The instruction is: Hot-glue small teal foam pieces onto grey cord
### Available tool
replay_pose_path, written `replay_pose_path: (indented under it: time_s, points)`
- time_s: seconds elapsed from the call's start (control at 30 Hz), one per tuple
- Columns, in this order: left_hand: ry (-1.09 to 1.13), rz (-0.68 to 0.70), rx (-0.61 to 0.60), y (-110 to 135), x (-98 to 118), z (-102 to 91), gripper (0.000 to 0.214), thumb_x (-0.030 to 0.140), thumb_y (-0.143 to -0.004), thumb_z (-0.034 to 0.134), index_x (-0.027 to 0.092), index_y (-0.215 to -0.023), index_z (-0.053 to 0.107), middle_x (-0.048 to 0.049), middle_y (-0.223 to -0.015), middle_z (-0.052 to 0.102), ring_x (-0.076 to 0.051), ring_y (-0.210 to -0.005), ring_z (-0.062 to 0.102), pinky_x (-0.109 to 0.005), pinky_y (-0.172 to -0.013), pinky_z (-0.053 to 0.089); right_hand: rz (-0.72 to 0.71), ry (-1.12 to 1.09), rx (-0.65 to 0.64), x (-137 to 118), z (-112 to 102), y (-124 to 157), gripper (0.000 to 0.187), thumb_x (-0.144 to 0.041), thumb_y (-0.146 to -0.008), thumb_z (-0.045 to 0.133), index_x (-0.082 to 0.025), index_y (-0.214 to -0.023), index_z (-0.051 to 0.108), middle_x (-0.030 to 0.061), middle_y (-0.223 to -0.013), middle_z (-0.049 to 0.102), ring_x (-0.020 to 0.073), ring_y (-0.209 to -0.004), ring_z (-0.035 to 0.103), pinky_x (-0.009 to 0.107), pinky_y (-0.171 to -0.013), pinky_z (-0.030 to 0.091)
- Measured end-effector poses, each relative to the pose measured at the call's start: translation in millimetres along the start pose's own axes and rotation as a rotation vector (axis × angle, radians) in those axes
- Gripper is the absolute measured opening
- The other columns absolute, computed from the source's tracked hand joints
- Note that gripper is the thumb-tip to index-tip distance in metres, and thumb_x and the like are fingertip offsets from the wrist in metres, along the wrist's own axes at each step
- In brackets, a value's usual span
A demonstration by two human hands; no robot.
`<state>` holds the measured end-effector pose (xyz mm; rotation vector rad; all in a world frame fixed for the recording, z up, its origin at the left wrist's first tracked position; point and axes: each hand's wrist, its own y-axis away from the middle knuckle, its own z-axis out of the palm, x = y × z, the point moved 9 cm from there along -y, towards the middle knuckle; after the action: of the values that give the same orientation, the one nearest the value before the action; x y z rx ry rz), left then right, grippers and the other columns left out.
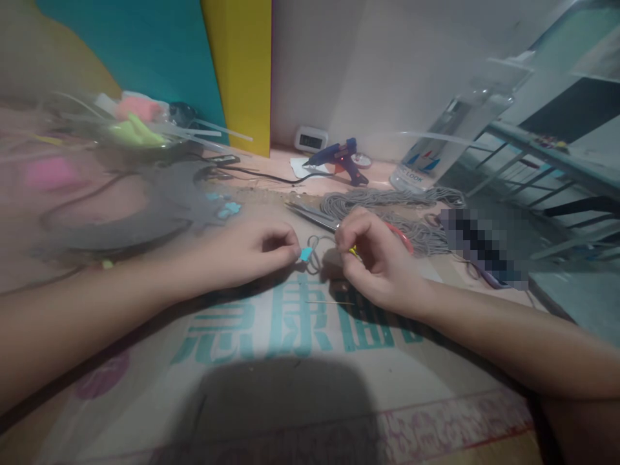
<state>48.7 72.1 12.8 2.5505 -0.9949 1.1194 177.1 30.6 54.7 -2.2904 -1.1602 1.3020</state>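
Your left hand (261, 255): pinching a turquoise scrap (306, 254) by looped grey cord (314, 259), just your side of the scissors (317, 216)
Your right hand (380, 265): pinching a tiny yellow bit (354, 251), near those scissors
Blurry clear container (159, 146): pink and lime lumps (135, 133), left of them
Clear bottle (436, 145): says "LOOK", beyond them to the right

Scissors (320, 221) gleam in bare metal, in contrast to the matt, rough-looking grey cord (431, 234). The glue gun (336, 154) and clock (317, 140) look cased in smooth plastic, while the clear bottle (436, 145) shines glossy, though whether glass or plastic I cannot tell from here. The printed sheet (421, 381) appears dull and matt; the teal scrap (306, 253) looks matt too, its material too small to judge.
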Motion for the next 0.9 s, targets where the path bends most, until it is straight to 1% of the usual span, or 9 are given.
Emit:
replay_pose_path:
  time_s: [0.1, 0.23, 0.33, 0.43, 0.53, 0.63, 0.73, 0.8, 0.9]
  points:
    - [-0.021, 0.007, 0.014, 0.0, 0.2, -0.7, 0.021, 0.034, -0.090, 0.055, 0.021, -0.078, 0.067, 0.0050, -0.072, 0.067, -0.012, -0.071, 0.060, -0.022, -0.064, 0.040, 0.011, -0.041, -0.020, -0.6, 0.8, 1.0, 0.035, 0.008, -0.070, 0.048, -0.022, -0.087, 0.044, -0.0001, -0.085, 0.045, 0.0144, -0.076, 0.044, 0.031, -0.069, 0.038]
    - [-0.022, 0.009, 0.013, -0.5, 1.0, 0.1, 0.023, 0.036, -0.090, 0.055, 0.021, -0.077, 0.067, 0.0043, -0.071, 0.067, -0.013, -0.069, 0.060, -0.022, -0.063, 0.040, -0.009, -0.077, -0.044, -4.2, 1.1, 0.5, 0.032, 0.008, -0.071, 0.046, -0.022, -0.083, 0.042, 0.0000, -0.081, 0.044, 0.0146, -0.073, 0.043, 0.031, -0.065, 0.037]
    - [-0.007, 0.000, 0.006, -0.7, 0.6, 0.4, 0.023, 0.036, -0.090, 0.055, 0.020, -0.078, 0.067, 0.0038, -0.071, 0.068, -0.013, -0.069, 0.060, -0.022, -0.062, 0.040, -0.031, -0.092, -0.067, -6.7, 1.4, -0.4, 0.028, 0.006, -0.075, 0.044, -0.022, -0.080, 0.042, 0.0003, -0.078, 0.043, 0.0151, -0.073, 0.042, 0.032, -0.066, 0.036]
    - [-0.018, 0.011, 0.011, -0.6, 1.5, -0.7, 0.023, 0.035, -0.090, 0.055, 0.020, -0.078, 0.068, 0.0034, -0.072, 0.068, -0.013, -0.070, 0.060, -0.022, -0.062, 0.040, -0.025, -0.113, -0.085, -6.0, 1.4, 0.1, 0.025, 0.004, -0.078, 0.043, -0.021, -0.078, 0.041, 0.0005, -0.078, 0.043, 0.0152, -0.074, 0.041, 0.032, -0.067, 0.035]
    - [-0.022, 0.013, 0.009, -0.4, 1.4, -0.5, 0.024, 0.036, -0.090, 0.054, 0.020, -0.077, 0.067, 0.0033, -0.070, 0.068, -0.013, -0.068, 0.060, -0.022, -0.061, 0.040, -0.001, -0.135, -0.082, -3.9, 0.0, 1.6, 0.024, 0.002, -0.081, 0.043, -0.021, -0.077, 0.041, 0.0003, -0.079, 0.042, 0.0146, -0.073, 0.041, 0.032, -0.066, 0.035]
    - [-0.020, 0.001, 0.001, -0.4, 0.6, 0.3, 0.025, 0.037, -0.090, 0.054, 0.020, -0.077, 0.067, 0.0034, -0.070, 0.067, -0.012, -0.067, 0.059, -0.022, -0.060, 0.039, 0.000, -0.095, -0.062, -3.7, -1.5, 1.4, 0.024, 0.001, -0.082, 0.043, -0.021, -0.077, 0.040, 0.0006, -0.080, 0.042, 0.0151, -0.074, 0.042, 0.033, -0.068, 0.036]
    - [0.022, -0.032, 0.012, -0.6, -1.9, -0.7, 0.022, 0.033, -0.089, 0.054, 0.020, -0.076, 0.066, 0.0038, -0.067, 0.065, -0.012, -0.063, 0.058, -0.022, -0.058, 0.039, -0.004, -0.004, -0.049, -3.1, -0.5, -0.7, 0.025, 0.003, -0.081, 0.044, -0.022, -0.080, 0.042, 0.0011, -0.082, 0.044, 0.0157, -0.078, 0.046, 0.033, -0.070, 0.040]
    - [0.088, -0.053, 0.028, -0.8, -4.1, -2.0, 0.019, 0.030, -0.088, 0.054, 0.019, -0.075, 0.064, 0.0041, -0.063, 0.062, -0.011, -0.059, 0.056, -0.021, -0.055, 0.039, 0.005, 0.055, -0.052, -1.1, 1.0, -1.6, 0.025, 0.003, -0.082, 0.046, -0.022, -0.086, 0.045, 0.0020, -0.087, 0.048, 0.0158, -0.081, 0.049, 0.033, -0.072, 0.042]
    - [0.204, -0.087, 0.045, -0.9, -7.1, -3.5, 0.020, 0.030, -0.088, 0.053, 0.019, -0.073, 0.060, 0.0039, -0.062, 0.060, -0.010, -0.055, 0.054, -0.020, -0.050, 0.038, 0.085, 0.103, -0.017, 7.5, -2.6, -1.8, 0.021, -0.004, -0.088, 0.049, -0.022, -0.097, 0.049, 0.0029, -0.095, 0.056, 0.0155, -0.086, 0.056, 0.031, -0.074, 0.046]
